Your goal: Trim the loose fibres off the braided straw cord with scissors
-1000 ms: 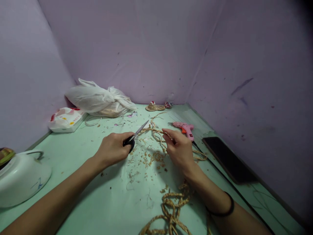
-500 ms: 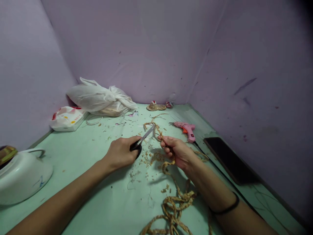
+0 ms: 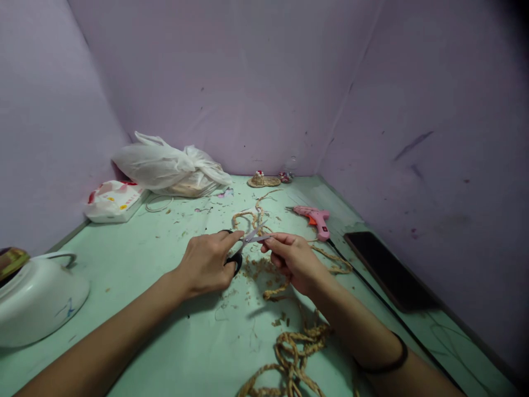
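Observation:
My left hand [image 3: 209, 259] is closed on black-handled scissors [image 3: 247, 241], their blades spread apart and pointing right. Fingers of my right hand [image 3: 291, 259] pinch a tan braided cord [image 3: 276, 293] close to the blade tips; the exact spot of the pinch is partly hidden. One end of cord hangs below that hand. Beyond the blades, another stretch of cord curls on the table. A looped heap of the same braid [image 3: 295, 353] lies at the near side, below my right forearm.
Cord scraps [image 3: 256, 268] litter the green table [image 3: 165, 331]. A pink glue gun [image 3: 316, 218] and a dark phone [image 3: 388, 270] lie on the right. Leftward are a white pot [image 3: 45, 298], a tissue pack [image 3: 115, 201] and a plastic bag [image 3: 173, 162]. A small straw hat [image 3: 262, 180] stands at the back.
The scissors' blades have spread apart and their tips have swung to the right, close to my right fingers. The cord by my right hand has shifted, and its lower part now ends loose.

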`<state>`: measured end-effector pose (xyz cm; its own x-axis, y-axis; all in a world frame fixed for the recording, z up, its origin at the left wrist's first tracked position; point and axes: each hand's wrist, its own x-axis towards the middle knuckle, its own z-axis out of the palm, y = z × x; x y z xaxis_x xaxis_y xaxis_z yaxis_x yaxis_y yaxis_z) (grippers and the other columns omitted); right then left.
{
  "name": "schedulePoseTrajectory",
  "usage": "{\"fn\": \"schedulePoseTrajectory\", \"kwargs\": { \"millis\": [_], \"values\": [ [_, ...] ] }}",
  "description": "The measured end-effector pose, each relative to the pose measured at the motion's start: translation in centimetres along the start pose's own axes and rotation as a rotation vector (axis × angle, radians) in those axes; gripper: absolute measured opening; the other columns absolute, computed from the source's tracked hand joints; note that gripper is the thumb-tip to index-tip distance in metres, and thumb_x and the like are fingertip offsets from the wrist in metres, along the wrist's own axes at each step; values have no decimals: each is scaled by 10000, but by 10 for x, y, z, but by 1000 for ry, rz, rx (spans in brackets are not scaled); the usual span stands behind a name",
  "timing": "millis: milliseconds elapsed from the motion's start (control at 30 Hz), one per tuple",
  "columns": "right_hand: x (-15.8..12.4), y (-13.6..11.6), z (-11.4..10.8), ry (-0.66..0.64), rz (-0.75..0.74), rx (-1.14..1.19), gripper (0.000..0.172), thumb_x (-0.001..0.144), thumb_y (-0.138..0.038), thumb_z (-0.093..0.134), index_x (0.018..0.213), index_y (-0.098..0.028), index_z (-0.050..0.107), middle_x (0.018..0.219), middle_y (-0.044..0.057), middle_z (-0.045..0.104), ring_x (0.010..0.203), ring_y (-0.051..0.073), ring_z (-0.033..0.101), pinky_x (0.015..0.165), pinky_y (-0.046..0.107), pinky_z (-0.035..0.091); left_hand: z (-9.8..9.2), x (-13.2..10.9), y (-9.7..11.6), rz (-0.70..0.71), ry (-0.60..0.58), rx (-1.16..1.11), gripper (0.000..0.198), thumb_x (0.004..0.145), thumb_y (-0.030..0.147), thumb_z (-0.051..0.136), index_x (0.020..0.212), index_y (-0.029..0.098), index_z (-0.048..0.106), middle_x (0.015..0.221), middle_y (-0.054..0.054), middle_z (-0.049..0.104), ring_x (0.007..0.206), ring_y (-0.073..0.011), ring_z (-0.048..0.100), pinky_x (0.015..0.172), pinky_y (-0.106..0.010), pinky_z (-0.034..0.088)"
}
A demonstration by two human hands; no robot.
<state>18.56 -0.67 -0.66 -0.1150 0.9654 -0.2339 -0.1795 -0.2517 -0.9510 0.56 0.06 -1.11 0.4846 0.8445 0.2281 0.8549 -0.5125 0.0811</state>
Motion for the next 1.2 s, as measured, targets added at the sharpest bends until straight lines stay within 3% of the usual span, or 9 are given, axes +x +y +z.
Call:
{"fn": "schedulePoseTrajectory", "kwargs": {
  "millis": [267,700,833,1000,1100,1200],
  "values": [
    [0,3,3,5,-12,-151,167,664,-275,534,550,-153,535,299,-102,307,294,30,206,322,182,108,1,-1,-1,48,-63,10,581,673,219,442,1252,229,398,934,-49,639,846,-236,601,657,-308,428],
    [0,2,2,9,-64,-120,178,650,-281,575,546,-140,546,346,-93,340,322,24,215,340,201,103,-1,1,-4,49,-115,-120,501,661,137,425,1132,284,513,855,8,680,732,-179,614,597,-242,395],
    [2,2,1,31,-50,-32,170,622,-289,616,646,-125,580,501,-53,496,336,11,252,340,200,112,3,4,-9,-31,-33,-291,418,675,130,418,1042,253,576,756,25,668,648,-130,587,579,-204,391],
    [5,3,-2,19,1,105,214,603,-239,635,781,-128,595,531,-65,476,347,6,251,354,186,99,11,10,-19,-224,139,-472,373,690,201,463,1037,189,598,794,1,669,689,-132,582,603,-196,426],
    [6,5,-2,2,3,130,219,603,-239,634,796,-140,604,567,-54,496,358,9,281,353,181,107,14,10,-19,-267,176,-511,406,677,220,488,1067,196,596,803,-4,674,696,-139,587,615,-203,444],
    [6,7,0,32,-6,107,174,580,-216,629,735,-138,612,669,-9,567,419,29,392,368,174,202,14,9,-16,-269,177,-523,408,673,220,493,1066,219,603,803,2,679,693,-139,593,625,-204,452]
  ]
}}
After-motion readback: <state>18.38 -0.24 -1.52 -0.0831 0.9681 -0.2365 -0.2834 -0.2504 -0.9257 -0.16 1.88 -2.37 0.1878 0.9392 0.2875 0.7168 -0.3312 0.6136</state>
